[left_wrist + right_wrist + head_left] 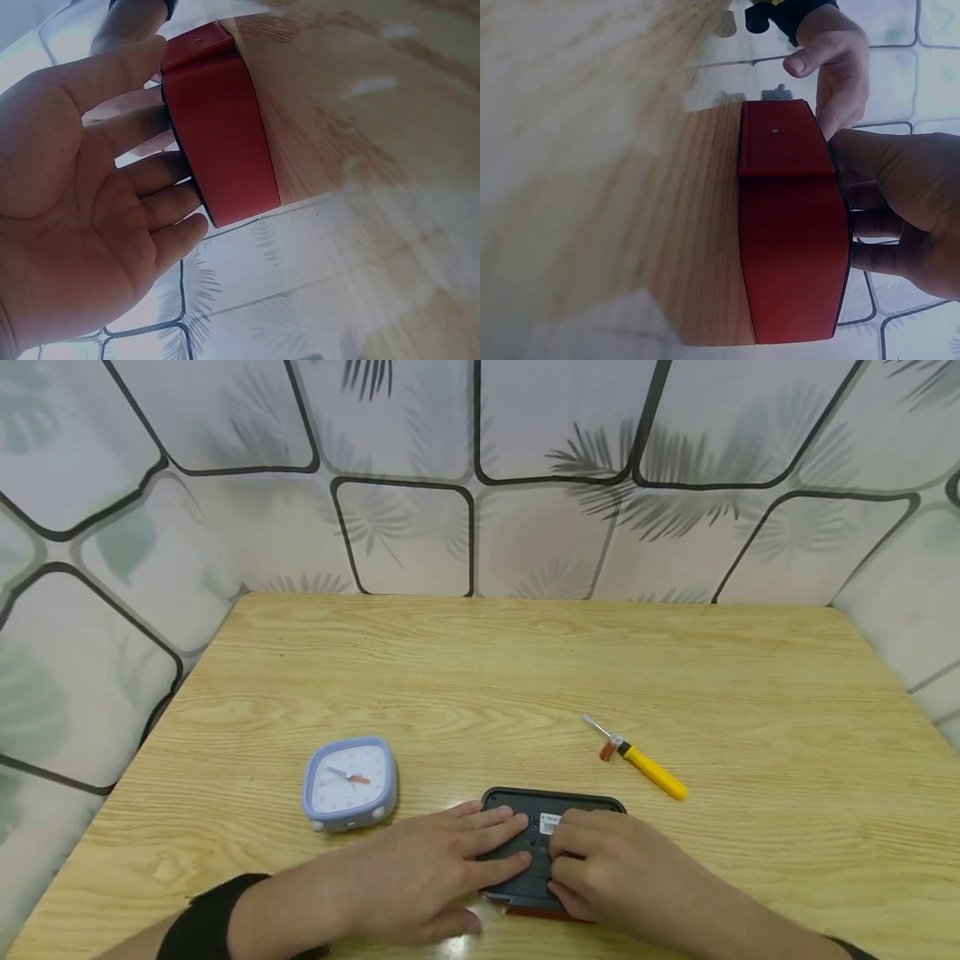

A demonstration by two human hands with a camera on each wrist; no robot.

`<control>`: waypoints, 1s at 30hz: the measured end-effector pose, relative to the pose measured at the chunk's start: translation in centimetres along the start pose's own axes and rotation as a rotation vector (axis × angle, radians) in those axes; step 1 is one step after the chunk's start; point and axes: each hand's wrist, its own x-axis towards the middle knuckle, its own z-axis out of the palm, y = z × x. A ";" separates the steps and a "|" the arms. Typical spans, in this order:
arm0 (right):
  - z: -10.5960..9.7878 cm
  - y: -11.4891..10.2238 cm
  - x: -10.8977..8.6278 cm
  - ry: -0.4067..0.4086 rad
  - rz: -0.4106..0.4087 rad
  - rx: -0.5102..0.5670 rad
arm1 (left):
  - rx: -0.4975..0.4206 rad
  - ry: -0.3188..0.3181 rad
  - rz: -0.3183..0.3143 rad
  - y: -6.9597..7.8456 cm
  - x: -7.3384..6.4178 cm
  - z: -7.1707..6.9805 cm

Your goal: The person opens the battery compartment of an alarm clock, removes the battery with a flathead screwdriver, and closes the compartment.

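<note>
A red device [221, 142] with a black underside [517, 881] lies with that side up on the table; its kind cannot be told. My left hand [450, 864] rests on the left part of the underside, its fingers spread and straight. On the right part, my right hand [611, 868] touches the underside with bent fingers, the thumb near the lower edge. Whether it pinches anything is hidden. Between the hands shows a white barcode label [549, 823]. In the right wrist view, the red side wall [791, 255] stands beside the right fingers.
Left of the device stands a light blue alarm clock [351, 782]. A screwdriver [652, 771] with a yellow handle lies behind and to the right, with a small reddish-brown piece [606, 751] by its shaft. A patterned wall [540, 543] borders the wooden table [450, 677].
</note>
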 end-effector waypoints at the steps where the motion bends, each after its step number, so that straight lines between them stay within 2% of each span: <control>1: 0.0 0.0 0.0 -0.001 -0.001 -0.003 | 0.003 -0.001 -0.001 0.0 0.0 0.0; 13: 0.0 0.1 0.0 0.018 0.007 -0.005 | 0.075 0.020 -0.020 0.2 0.1 0.1; 30: -0.1 0.2 0.0 0.024 0.012 -0.003 | 0.039 0.033 -0.023 0.1 0.2 0.1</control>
